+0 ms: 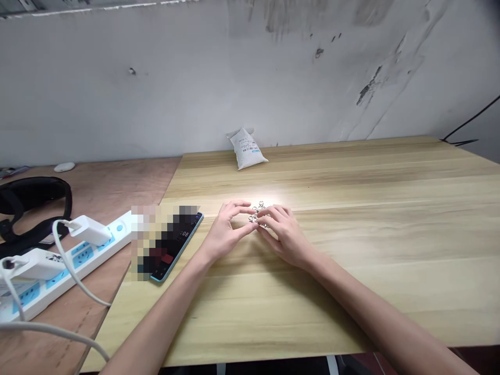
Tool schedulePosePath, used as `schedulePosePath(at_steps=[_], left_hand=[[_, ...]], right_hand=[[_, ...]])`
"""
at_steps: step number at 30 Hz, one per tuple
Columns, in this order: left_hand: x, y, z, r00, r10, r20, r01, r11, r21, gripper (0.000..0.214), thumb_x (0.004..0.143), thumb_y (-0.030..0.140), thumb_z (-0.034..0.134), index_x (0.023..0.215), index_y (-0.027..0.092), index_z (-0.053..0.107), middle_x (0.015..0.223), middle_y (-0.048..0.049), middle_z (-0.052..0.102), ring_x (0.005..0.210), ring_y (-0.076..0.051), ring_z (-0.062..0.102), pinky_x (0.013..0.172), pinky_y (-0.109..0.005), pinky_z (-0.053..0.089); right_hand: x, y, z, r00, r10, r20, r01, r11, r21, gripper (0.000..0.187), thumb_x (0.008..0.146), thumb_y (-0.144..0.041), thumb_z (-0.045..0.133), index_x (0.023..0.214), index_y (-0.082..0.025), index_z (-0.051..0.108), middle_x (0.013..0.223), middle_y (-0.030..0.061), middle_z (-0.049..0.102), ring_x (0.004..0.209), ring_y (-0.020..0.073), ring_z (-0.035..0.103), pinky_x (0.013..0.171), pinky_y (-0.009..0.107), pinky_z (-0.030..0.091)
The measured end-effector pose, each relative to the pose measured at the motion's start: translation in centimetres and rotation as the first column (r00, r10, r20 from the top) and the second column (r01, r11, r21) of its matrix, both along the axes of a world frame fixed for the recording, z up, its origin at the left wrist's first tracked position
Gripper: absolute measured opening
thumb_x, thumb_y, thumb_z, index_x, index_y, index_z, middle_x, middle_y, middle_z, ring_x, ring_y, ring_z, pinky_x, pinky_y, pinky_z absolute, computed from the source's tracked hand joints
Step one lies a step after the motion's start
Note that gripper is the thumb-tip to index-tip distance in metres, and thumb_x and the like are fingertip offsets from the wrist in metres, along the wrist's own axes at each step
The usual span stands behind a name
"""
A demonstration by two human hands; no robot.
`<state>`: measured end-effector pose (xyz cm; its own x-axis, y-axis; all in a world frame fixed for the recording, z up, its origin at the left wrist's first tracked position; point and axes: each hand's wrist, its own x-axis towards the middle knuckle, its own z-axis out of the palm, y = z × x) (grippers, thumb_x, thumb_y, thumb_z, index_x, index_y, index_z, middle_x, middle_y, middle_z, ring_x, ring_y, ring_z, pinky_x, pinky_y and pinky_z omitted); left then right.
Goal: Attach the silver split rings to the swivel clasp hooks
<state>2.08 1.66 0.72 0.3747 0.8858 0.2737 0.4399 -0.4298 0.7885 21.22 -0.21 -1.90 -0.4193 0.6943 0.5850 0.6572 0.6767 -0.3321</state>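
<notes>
A small cluster of shiny silver metal pieces with ring-shaped ends [261, 205] lies on the wooden table between my hands. They look like small clasps or key rings, but they are too small to name surely. My left hand [229, 229] comes at them from the left, its thumb and index fingertips on the near pieces and its other fingers curved above. From the other side, my right hand [283, 232] has its thumb and bent fingers around the pieces, touching them. Its fingers partly cover the cluster.
On the table's left lies a phone [175, 247], partly pixelated. A white sealed packet [247, 150] rests by the wall. Further left, a white power strip [84, 260] holds plugged chargers with cables [76, 276]. Behind it sits a black headset-like strap [64, 200].
</notes>
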Motion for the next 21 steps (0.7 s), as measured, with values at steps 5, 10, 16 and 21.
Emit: schedulePosePath(at_steps=[5, 10, 16, 21], left_hand=[[-0.6, 0.4, 0.2, 0.999, -0.029, 0.019, 0.029, 1.0, 0.012, 0.005, 0.084, 0.03, 0.071, 0.085, 0.028, 0.075, 0.124, -0.0027, 0.064, 0.124, -0.023, 0.053, 0.108, -0.045, 0.04], [-0.8, 0.3, 0.4, 0.977, 0.053, -0.206, 0.014, 0.951, 0.31, 0.007, 0.087, 0.025, 0.068, 0.081, 0.026, 0.073, 0.125, -0.0023, 0.064, 0.128, -0.025, 0.049, 0.108, -0.049, 0.036], [-0.4, 0.1, -0.3, 0.902, 0.189, -0.388, 0.053, 0.845, 0.533, 0.01, 0.089, 0.021, 0.063, 0.084, 0.025, 0.072, 0.126, -0.0039, 0.064, 0.129, -0.027, 0.049, 0.105, -0.048, 0.036], [0.2, -0.3, -0.5, 0.904, 0.166, -0.393, 0.066, 0.855, 0.515, 0.011, 0.089, 0.021, 0.063, 0.083, 0.024, 0.072, 0.124, -0.0042, 0.066, 0.125, -0.027, 0.051, 0.098, -0.044, 0.04]], right_hand=[[0.3, 0.0, 0.3, 0.997, 0.043, -0.061, -0.046, 0.998, -0.047, 0.01, 0.097, -0.02, 0.051, 0.096, -0.02, 0.061, 0.103, 0.0069, 0.067, 0.099, 0.0216, 0.058, 0.089, 0.04, 0.04], [0.9, 0.1, 1.0, 0.976, 0.063, -0.206, -0.107, 0.972, -0.21, 0.017, 0.098, -0.02, 0.048, 0.093, -0.022, 0.064, 0.101, 0.0059, 0.067, 0.1, 0.021, 0.056, 0.089, 0.04, 0.04], [0.5, 0.1, 0.7, 0.984, 0.019, -0.18, -0.065, 0.966, -0.252, 0.014, 0.095, -0.021, 0.054, 0.089, -0.022, 0.066, 0.093, 0.0045, 0.069, 0.094, 0.0214, 0.057, 0.088, 0.04, 0.039], [0.2, 0.2, 0.1, 0.987, -0.026, -0.16, 0.001, 0.988, -0.152, 0.009, 0.092, -0.026, 0.062, 0.085, -0.021, 0.064, 0.084, 0.0023, 0.071, 0.084, 0.0198, 0.058, 0.085, 0.039, 0.038]])
